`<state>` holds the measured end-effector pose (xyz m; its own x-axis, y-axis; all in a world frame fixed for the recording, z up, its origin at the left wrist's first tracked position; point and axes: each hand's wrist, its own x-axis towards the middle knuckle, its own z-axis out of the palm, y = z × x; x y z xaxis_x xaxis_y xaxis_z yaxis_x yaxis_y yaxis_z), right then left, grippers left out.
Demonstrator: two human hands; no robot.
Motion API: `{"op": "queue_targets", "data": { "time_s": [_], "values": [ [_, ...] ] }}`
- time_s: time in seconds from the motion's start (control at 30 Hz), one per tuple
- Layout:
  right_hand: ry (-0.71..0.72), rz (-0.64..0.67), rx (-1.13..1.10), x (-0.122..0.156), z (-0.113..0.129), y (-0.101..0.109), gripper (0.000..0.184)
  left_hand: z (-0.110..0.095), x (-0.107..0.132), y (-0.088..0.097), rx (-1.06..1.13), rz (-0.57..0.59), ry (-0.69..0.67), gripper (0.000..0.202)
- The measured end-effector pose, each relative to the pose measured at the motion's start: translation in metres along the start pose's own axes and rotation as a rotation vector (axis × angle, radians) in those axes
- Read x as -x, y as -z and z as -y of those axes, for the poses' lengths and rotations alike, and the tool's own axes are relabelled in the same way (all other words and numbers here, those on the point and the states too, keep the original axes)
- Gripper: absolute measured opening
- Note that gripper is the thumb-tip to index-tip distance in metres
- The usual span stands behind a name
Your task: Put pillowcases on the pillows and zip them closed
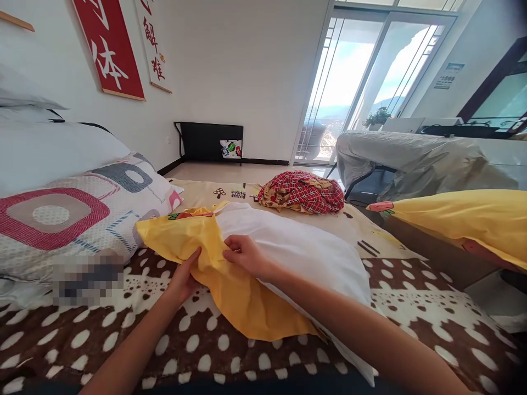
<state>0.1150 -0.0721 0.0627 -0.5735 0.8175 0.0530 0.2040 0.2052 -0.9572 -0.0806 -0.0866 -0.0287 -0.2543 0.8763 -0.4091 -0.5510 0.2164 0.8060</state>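
Observation:
A yellow pillowcase [242,296] covers the left end of a white pillow [304,241], whose right part lies bare. My left hand [187,277] grips the pillowcase from its near side, thumb on top and the other fingers hidden beneath the cloth. With fingers and thumb pinched together, my right hand [245,255] holds the pillowcase near its middle, where it meets the white pillow. Loose yellow cloth hangs down along the pillow's near side. A printed carrot pattern shows at the pillowcase's far edge.
Left lies a patterned pillow [53,214]; right, another yellow pillow [461,214]. A red plaid bundle [302,191] sits beyond the white pillow. Underneath spreads a brown spotted blanket [193,343]. A plastic-covered table [411,153] stands near the sliding glass door [349,82].

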Motion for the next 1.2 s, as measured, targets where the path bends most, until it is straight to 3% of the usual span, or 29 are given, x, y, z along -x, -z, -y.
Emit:
{"op": "queue_targets", "data": {
  "time_s": [0.1,0.23,0.3,0.43,0.5,0.6,0.7,0.8,0.93,1.07,1.2],
  "values": [
    [-0.150,0.094,0.058,0.002,-0.017,0.008,0.012,-0.015,0.002,-0.015,0.045,-0.144,-0.124,0.027],
    [-0.285,0.234,0.196,0.008,-0.016,0.026,0.013,-0.025,0.007,-0.015,0.077,-0.142,-0.193,0.025],
    [-0.263,0.194,0.046,0.001,-0.009,0.031,0.012,-0.023,0.011,-0.011,0.063,-0.124,-0.168,0.023],
    [-0.265,-0.059,-0.204,-0.024,-0.015,0.041,0.019,-0.016,0.017,0.004,0.032,-0.117,-0.095,0.020],
    [-0.333,-0.113,-0.176,-0.030,-0.028,0.049,0.019,-0.014,0.019,0.014,0.021,-0.109,-0.072,0.019],
    [-0.338,-0.083,-0.053,-0.023,-0.041,0.061,0.018,-0.009,0.020,0.030,-0.062,-0.052,0.043,0.016],
    [-0.273,-0.035,0.109,-0.013,-0.029,0.069,0.021,0.000,0.022,0.039,-0.135,-0.007,0.125,0.027],
    [-0.233,-0.032,0.269,-0.021,-0.004,0.064,0.019,0.011,0.027,0.037,-0.056,-0.021,0.038,0.040],
    [-0.194,-0.008,0.405,-0.061,0.012,0.033,0.032,0.029,0.044,0.026,-0.030,-0.060,-0.124,0.050],
    [-0.240,0.117,0.494,-0.103,-0.004,0.007,0.036,0.048,0.063,0.029,-0.119,-0.080,-0.129,0.055],
    [-0.124,0.137,0.485,-0.114,-0.034,0.008,0.033,0.064,0.072,0.042,-0.073,-0.065,-0.047,0.062]
  ]
}}
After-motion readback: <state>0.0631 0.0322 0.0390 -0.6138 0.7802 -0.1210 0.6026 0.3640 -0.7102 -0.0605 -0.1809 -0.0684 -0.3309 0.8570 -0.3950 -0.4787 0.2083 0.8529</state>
